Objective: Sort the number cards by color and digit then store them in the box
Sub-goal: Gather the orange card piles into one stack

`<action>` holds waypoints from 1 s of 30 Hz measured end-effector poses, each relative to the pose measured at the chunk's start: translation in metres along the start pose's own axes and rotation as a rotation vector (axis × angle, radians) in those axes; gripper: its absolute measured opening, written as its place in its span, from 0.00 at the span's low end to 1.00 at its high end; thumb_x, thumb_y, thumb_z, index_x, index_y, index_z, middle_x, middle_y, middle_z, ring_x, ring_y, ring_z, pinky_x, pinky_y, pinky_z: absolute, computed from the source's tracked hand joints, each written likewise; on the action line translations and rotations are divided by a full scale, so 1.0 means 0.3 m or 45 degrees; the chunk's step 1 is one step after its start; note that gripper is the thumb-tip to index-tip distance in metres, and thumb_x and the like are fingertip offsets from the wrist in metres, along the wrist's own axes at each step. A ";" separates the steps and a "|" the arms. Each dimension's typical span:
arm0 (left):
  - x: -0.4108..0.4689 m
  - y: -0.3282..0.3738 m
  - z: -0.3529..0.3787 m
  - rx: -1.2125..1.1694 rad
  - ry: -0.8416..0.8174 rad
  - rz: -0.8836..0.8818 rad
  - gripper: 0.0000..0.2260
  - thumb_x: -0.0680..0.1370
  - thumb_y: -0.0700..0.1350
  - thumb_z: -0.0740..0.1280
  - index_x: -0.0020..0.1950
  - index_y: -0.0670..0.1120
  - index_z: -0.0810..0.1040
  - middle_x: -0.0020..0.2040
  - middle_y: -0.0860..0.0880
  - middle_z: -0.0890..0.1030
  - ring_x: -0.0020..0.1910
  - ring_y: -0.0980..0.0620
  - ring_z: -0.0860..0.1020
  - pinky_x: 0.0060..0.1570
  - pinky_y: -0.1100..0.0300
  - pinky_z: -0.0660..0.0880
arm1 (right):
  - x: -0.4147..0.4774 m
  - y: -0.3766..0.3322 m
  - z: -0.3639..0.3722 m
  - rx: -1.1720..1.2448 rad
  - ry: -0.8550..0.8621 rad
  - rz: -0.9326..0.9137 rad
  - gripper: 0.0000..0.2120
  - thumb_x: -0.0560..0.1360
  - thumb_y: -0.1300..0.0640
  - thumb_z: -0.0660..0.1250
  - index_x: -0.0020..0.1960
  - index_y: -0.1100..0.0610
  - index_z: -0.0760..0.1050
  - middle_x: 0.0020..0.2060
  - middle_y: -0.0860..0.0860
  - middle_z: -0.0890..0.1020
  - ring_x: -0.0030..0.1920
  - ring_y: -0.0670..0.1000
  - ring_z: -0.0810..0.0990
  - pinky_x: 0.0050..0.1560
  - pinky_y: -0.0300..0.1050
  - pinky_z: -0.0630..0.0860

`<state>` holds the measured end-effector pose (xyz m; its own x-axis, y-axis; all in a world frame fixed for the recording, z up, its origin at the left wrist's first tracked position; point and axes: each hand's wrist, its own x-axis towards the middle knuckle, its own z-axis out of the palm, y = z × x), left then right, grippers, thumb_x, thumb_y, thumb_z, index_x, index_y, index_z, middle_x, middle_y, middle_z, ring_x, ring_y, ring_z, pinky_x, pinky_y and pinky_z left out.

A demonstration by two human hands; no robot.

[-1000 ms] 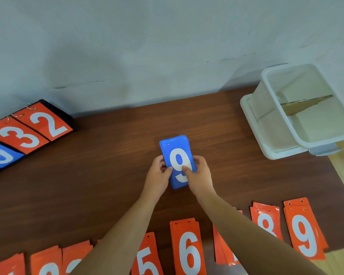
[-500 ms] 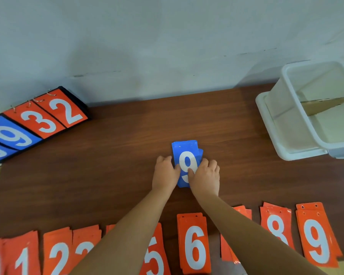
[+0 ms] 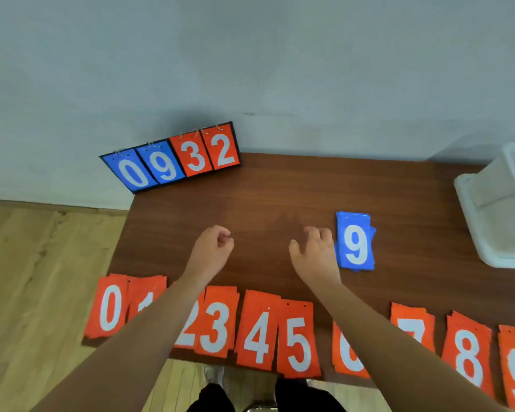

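The stack of blue number cards (image 3: 355, 242), a white 9 on top and its edges slightly fanned, lay flat on the brown bench (image 3: 280, 197), right of the middle and outside either grip. The right hand (image 3: 315, 257) hung just to its left, so close that contact could not be told; its grip was slack, fingers loosely bent, thumb out, holding nothing. The left hand (image 3: 211, 252) was well apart, farther left, its grip drawn together with the fingers curled into the palm, also holding nothing. Along the near edge ran a row of orange card stacks (image 3: 256, 337) numbered 0 to 9 from left to right, partly hidden by the forearms. The white plastic box (image 3: 494, 215) stood at the far right. At the far left corner a flip scoreboard (image 3: 173, 159) showed blue 0 and 9, orange 3 and 2.
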<state>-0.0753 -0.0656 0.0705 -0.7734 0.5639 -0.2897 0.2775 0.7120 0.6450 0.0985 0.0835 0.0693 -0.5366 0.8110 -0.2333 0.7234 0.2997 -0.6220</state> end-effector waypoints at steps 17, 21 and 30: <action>-0.161 -0.962 -0.535 0.044 0.107 -0.486 0.20 0.73 0.46 0.74 0.62 0.40 0.75 0.60 0.39 0.74 0.61 0.40 0.73 0.60 0.49 0.72 | -0.420 -0.680 0.767 -0.338 -0.534 -0.286 0.25 0.76 0.49 0.64 0.70 0.57 0.67 0.66 0.55 0.69 0.67 0.57 0.69 0.68 0.52 0.68; -0.126 -1.034 -0.493 0.123 -0.023 -0.569 0.35 0.71 0.53 0.76 0.71 0.40 0.67 0.67 0.40 0.71 0.68 0.40 0.69 0.64 0.48 0.71 | -0.378 -0.765 0.906 -0.492 -0.583 -0.394 0.28 0.75 0.48 0.66 0.71 0.57 0.66 0.68 0.54 0.69 0.68 0.57 0.67 0.69 0.53 0.65; -0.104 -1.135 -0.428 0.152 -0.071 -0.521 0.32 0.71 0.55 0.76 0.69 0.43 0.70 0.64 0.44 0.73 0.65 0.45 0.73 0.61 0.52 0.75 | -0.293 -0.838 1.118 -0.801 -0.615 -0.506 0.28 0.74 0.42 0.68 0.68 0.55 0.69 0.64 0.55 0.72 0.65 0.58 0.67 0.65 0.56 0.65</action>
<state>-0.2187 -0.3794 -0.0494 -0.8025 0.2441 -0.5444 0.0208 0.9234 0.3833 -0.1822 -0.2316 -0.0045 -0.8210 0.3303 -0.4658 0.4732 0.8501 -0.2312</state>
